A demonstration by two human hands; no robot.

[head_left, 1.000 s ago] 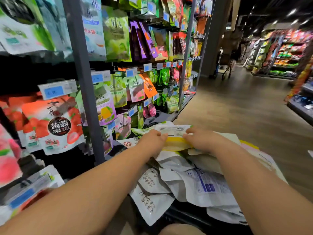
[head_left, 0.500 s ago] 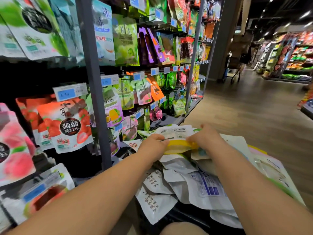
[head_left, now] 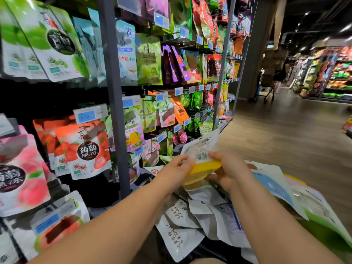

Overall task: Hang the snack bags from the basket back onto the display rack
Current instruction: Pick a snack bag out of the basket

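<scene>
A snack bag [head_left: 202, 159] with a yellow bottom and a white barcoded back is lifted just above the pile, its top tilted up and away. My left hand [head_left: 176, 171] grips its left edge and my right hand [head_left: 227, 169] grips its right side. Below them the basket [head_left: 209, 248] holds several more white and grey snack bags [head_left: 207, 212], which hide nearly all of it. The display rack [head_left: 112, 111] stands to the left, hung with rows of fruit-jelly bags behind blue price tags.
A grey upright post of the rack stands just left of my left forearm. Strawberry bags [head_left: 83, 149] and peach bags [head_left: 21, 174] hang at lower left. Wooden aisle floor [head_left: 285, 140] opens to the right, with a trolley [head_left: 266, 90] and more shelves far off.
Both hands have raised the yellow-bottomed bag out of the pile and tipped its top upward, showing its barcode. My view has shifted closer to the rack.
</scene>
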